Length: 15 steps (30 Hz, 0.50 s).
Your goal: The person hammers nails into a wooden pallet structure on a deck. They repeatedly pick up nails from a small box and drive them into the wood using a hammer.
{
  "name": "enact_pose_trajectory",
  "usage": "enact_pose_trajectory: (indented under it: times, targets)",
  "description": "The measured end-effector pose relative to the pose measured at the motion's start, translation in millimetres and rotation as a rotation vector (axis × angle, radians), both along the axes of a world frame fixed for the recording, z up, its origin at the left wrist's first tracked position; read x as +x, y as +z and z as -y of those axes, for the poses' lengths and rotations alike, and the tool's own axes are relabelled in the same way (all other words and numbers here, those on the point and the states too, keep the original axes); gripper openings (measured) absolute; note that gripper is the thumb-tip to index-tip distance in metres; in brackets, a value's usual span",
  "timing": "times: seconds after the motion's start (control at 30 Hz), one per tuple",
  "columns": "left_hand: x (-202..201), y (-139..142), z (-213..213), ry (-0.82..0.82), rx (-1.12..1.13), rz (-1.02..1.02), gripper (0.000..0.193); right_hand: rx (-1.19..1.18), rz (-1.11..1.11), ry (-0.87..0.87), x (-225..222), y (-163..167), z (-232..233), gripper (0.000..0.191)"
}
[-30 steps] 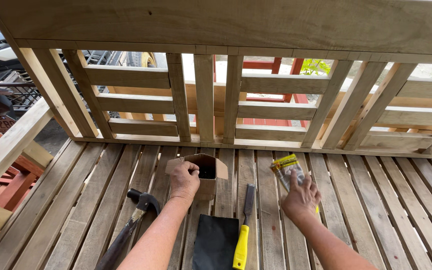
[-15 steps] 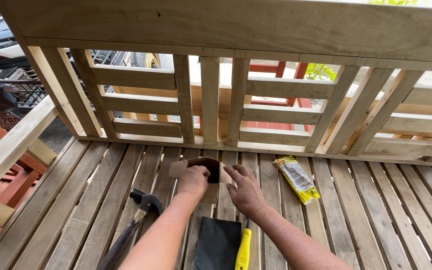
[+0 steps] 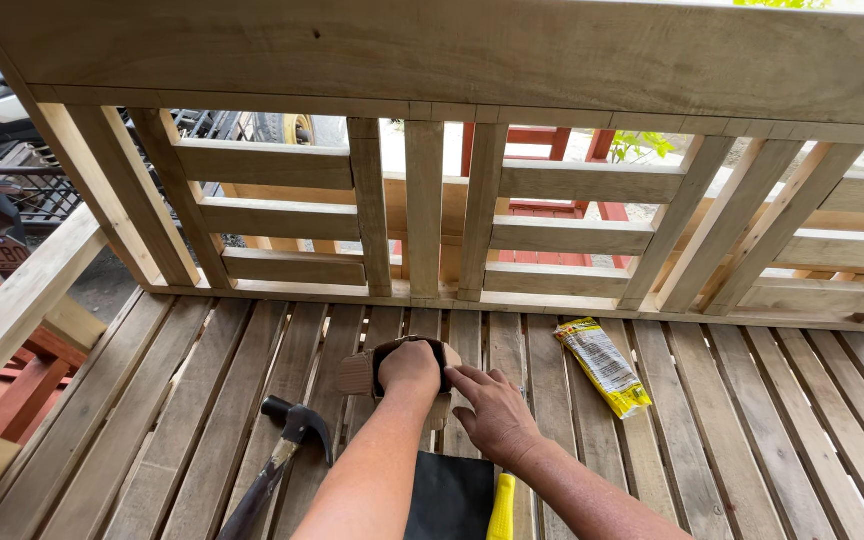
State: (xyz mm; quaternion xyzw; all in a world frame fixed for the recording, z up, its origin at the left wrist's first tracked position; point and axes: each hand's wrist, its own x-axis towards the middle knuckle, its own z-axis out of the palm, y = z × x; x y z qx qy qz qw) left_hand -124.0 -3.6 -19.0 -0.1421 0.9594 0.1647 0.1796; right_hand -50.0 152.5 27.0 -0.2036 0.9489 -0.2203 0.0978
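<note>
Resting on the slatted wooden bench seat, the small open cardboard box sits straight ahead of me at twelve o'clock, just beyond both wrists. My left hand is dipped into the box mouth, fingers curled down inside it; what they close on, if anything, I cannot tell, since the knuckles hide the contents. My right hand lies at about four o'clock from the box, flat and relaxed, holding nothing, its forefinger stretched out to touch the box's near right edge.

So the left hand is the nearer one, already in the box, with the right steadying from the side. The box opening faces up and slightly toward me.

A claw hammer lies at eight o'clock from the box, head nearest the box and handle running down toward me. A yellow packet lies well off at two to three o'clock, its long axis slanting from upper left to lower right. Between my forearms sit a black pad and a yellow-handled tool, at six o'clock.
</note>
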Motion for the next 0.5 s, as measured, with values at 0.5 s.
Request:
enact_pose_trajectory:
  times: [0.5]
  targets:
    - [11.0,-0.4,10.7,0.021,0.02,0.002,0.029,0.366,0.539,-0.278,37.5,-41.8,-37.9,0.065]
